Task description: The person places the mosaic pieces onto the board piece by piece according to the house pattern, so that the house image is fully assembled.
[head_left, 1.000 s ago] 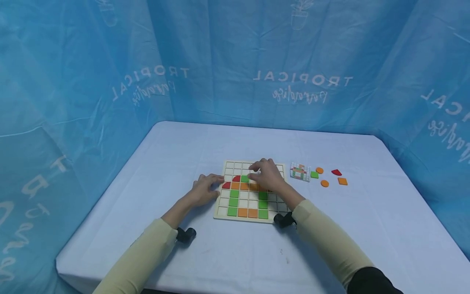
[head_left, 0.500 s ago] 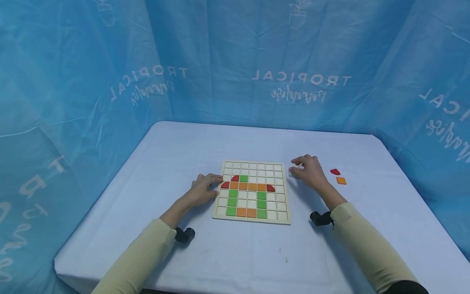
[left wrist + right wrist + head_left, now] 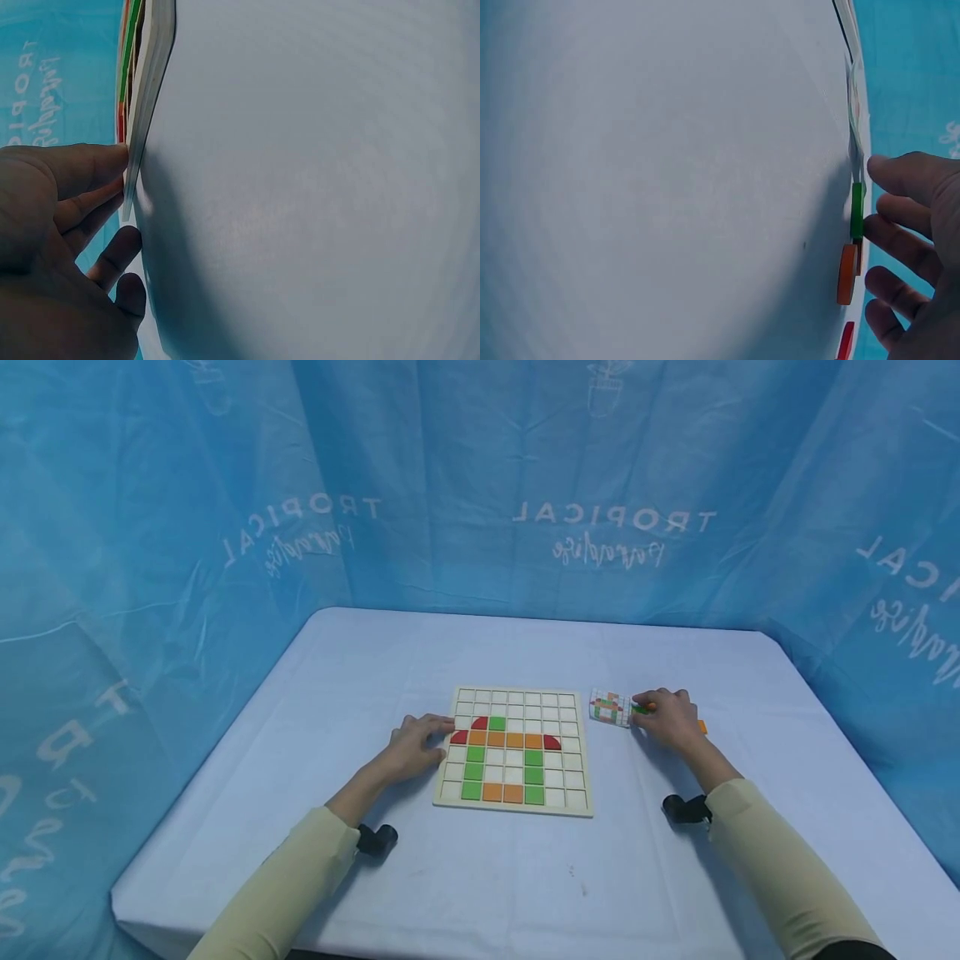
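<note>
A square wooden grid board lies mid-table, with green and orange square tiles and red rounded-corner tiles set in some cells. My left hand rests at its left edge, fingertips touching the rim; the left wrist view shows the fingers against the side of the board. My right hand reaches over the loose tiles to the right, fingers apart. Its fingertips are right at a green square tile, beside an orange round tile. A red tile lies lower in the right wrist view.
A small pattern card lies between the board and my right hand. An orange tile peeks out behind that hand. The white-covered table is enclosed by blue printed curtains.
My right hand has moved right from over the board, past the pattern card, to the loose tiles. A red tile shows at the right end of the orange row. The left hand stays put.
</note>
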Tool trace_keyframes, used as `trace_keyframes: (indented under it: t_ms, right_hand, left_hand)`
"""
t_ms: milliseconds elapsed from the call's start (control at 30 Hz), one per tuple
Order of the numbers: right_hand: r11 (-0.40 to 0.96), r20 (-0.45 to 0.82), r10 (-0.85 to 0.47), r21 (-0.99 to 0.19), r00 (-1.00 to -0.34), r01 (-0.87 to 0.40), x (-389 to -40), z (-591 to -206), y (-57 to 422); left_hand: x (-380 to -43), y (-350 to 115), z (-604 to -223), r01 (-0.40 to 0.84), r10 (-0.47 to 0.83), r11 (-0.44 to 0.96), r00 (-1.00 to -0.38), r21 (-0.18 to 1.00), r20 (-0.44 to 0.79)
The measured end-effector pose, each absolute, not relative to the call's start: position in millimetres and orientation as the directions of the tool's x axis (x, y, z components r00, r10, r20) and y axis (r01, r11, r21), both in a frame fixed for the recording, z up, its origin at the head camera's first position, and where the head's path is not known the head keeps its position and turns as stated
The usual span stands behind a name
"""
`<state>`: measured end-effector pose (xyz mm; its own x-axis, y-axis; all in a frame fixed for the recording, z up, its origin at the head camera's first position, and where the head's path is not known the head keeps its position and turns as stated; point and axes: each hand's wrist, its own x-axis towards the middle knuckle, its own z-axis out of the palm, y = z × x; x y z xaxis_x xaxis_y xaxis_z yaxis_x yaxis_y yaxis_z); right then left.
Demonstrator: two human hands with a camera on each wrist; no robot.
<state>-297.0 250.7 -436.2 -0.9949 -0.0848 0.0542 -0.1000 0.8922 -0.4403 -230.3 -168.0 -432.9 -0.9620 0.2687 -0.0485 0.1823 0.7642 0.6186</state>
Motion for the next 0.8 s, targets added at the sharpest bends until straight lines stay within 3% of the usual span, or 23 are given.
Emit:
trace_keyframes:
  t_ms: [467, 800]
  right_hand:
    - [0.925, 0.088, -0.092, -0.362, -0.992, -0.118, -288, -442, 256]
    - [0.921, 0.112, -0.06, -0.378, -0.992, -0.099, -286, -445, 258]
  left_hand:
    - [-232, -169, -433, 0.186, 0.273, 0.771, -0.961, 0.609, -0.053]
    - [-230, -168, -431, 0.181, 0.264, 0.779, -0.963, 0.601, -0.053]
